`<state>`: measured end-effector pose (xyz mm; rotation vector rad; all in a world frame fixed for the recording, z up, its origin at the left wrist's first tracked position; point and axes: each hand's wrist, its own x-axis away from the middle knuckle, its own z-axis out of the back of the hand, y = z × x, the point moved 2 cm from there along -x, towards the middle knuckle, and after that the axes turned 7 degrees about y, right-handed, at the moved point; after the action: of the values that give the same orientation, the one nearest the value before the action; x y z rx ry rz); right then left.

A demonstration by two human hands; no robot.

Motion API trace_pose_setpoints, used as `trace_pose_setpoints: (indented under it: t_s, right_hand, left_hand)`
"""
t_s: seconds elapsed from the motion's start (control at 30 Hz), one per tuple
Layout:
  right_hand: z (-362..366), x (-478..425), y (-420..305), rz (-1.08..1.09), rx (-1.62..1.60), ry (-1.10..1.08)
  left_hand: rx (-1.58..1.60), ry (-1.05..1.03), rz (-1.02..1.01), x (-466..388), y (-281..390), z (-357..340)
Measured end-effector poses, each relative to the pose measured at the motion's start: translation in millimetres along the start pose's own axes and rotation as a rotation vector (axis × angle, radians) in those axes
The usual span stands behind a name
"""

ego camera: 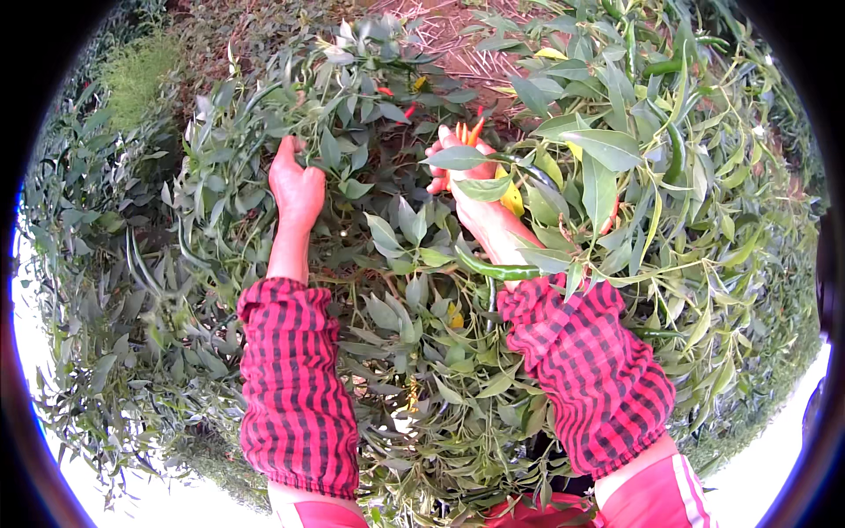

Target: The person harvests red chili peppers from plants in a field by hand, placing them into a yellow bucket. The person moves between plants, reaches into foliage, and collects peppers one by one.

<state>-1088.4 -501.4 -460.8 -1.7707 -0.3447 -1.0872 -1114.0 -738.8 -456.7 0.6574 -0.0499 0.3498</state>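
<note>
My left hand (pixel 297 181) is closed at the leafy branches (pixel 313 109) of a chili pepper plant, its fingertips partly hidden by leaves. My right hand (pixel 485 204) is turned palm up with curled fingers around several orange-red chili peppers (pixel 470 133), whose tips stick out beyond the fingers. Leaves (pixel 485 188) hang across that palm and wrist. Close to the right wrist, a green chili pepper (pixel 498 267) hangs crosswise. Red chili peppers (pixel 408 112) show among the leaves between and beyond the hands.
Dense pepper foliage surrounds both arms. A curved green chili (pixel 675 153) and others hang at the right, with long green chilies (pixel 140 261) at the left. Reddish soil with dry stalks (pixel 462 49) lies beyond the plants. Checked sleeve covers (pixel 297 389) wrap my forearms.
</note>
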Motion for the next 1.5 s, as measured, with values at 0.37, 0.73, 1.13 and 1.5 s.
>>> trace_pose_setpoints:
  t_s: [0.37, 0.73, 1.13, 1.5]
  right_hand:
    - [-12, 7, -10, 0.047, 0.163, -0.075]
    - [-12, 3, 13, 0.044, 0.55, -0.22]
    - [-18, 9, 24, 0.131, 0.538, -0.104]
    - [-4, -6, 12, -0.01, 0.478, 0.076]
  left_hand:
    - [0.758, 0.128, 0.335, 57, -22, 43]
    - [-0.662, 0.258, 0.059, -34, 5, -9]
    - [-0.491, -0.172, -0.465, -40, 24, -129]
    - [0.193, -0.366, 0.203, -34, -14, -143]
